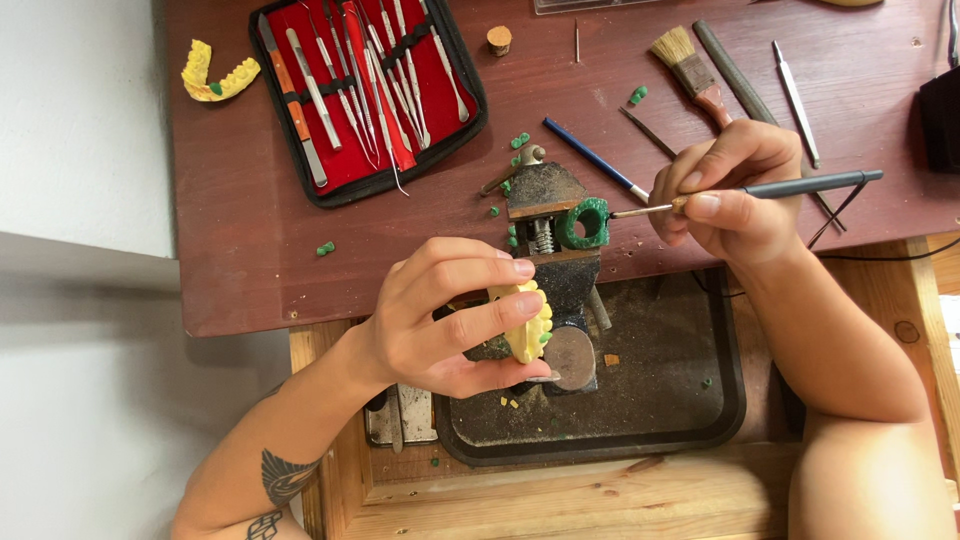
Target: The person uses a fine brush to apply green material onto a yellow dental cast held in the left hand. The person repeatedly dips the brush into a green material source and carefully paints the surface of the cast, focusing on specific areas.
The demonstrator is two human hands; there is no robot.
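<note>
Yellow teeth model (527, 322) sits in the left hand (440, 320), with the fingers curled tight around it, over a dark tray (690, 400). The right hand (730, 190) pinches a thin grey tool (790, 186), and its tip touches a green ring (584, 223) held in a small vise (548, 215). Nearby on the brown table (240, 250) lie a red tool case (365, 95) and a brush (690, 65).
</note>
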